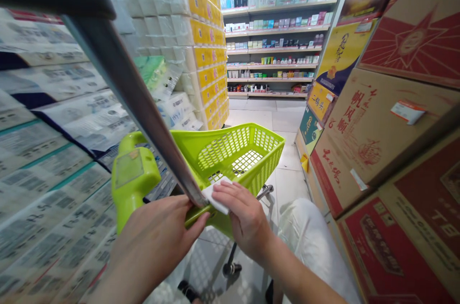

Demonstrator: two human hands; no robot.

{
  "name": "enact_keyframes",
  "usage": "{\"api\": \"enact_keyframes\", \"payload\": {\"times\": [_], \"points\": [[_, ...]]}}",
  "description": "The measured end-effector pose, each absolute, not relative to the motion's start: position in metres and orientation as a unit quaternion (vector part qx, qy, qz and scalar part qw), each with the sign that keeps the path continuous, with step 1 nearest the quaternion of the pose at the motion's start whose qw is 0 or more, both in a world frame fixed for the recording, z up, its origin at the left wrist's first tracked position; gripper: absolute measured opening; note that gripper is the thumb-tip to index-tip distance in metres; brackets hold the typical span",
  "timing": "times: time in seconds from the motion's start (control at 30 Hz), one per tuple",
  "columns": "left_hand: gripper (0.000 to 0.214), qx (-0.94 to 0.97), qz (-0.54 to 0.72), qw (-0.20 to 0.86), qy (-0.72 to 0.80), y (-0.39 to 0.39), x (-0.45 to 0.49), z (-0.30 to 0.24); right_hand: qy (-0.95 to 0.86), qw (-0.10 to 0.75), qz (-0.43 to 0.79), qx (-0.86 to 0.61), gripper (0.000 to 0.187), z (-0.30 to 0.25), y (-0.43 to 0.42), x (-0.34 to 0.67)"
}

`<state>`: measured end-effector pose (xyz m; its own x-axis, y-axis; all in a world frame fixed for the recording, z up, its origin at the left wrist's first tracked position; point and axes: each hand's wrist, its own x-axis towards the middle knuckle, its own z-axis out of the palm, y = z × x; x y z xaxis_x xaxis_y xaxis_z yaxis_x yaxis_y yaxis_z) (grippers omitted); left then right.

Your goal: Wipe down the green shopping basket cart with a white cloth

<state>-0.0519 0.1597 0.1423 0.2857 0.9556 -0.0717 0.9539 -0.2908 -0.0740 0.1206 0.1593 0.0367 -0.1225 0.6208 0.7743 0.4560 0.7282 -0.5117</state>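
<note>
My left hand point(154, 242) wraps the green bar of a lime-green shopping cart point(244, 151), close to its chunky handle grip point(134, 174). Its fingertips reach the lower end of a long grey metal rail point(129, 107), which slants down from the upper left. My right hand point(246, 218) presses a folded white wipe or paper point(217, 196) against the end of that rail and the cart's edge. The cart's basket holds nothing I can see. Part of the green bar is hidden under my left thumb.
Wrapped toilet-roll stacks point(201, 55) and packaged goods point(53, 151) tower on the left. Printed cardboard cartons point(377, 151) wall the right side. Between them runs a tiled floor point(287, 174) toward store shelves point(273, 50). My white-trousered leg point(309, 232) lies below my right arm.
</note>
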Motion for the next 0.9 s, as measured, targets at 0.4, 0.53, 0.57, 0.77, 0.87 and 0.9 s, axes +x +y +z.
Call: {"api": "enact_keyframes", "payload": {"times": [0.4,0.53,0.57,0.77,0.87,0.9], "points": [[0.041,-0.808,0.045,0.014,-0.588,0.159,-0.058,0.145,-0.733,0.559,0.061,-0.383,0.039,0.030,0.154,0.120],[0.042,-0.811,0.046,0.009,-0.583,0.159,-0.060,0.146,-0.683,0.589,0.042,-0.430,0.043,0.023,0.157,0.121],[0.042,-0.810,0.046,0.006,-0.585,0.158,-0.060,0.147,-0.680,0.593,0.043,-0.428,0.043,0.023,0.156,0.119],[0.039,-0.807,0.039,-0.005,-0.589,0.156,-0.061,0.148,-0.713,0.589,0.053,-0.376,0.043,0.020,0.145,0.113],[0.038,-0.811,0.034,-0.008,-0.584,0.155,-0.062,0.147,-0.677,0.613,0.039,-0.406,0.045,0.012,0.148,0.117],[0.038,-0.811,0.033,-0.008,-0.584,0.155,-0.062,0.147,-0.670,0.618,0.037,-0.409,0.046,0.009,0.148,0.117]]}}
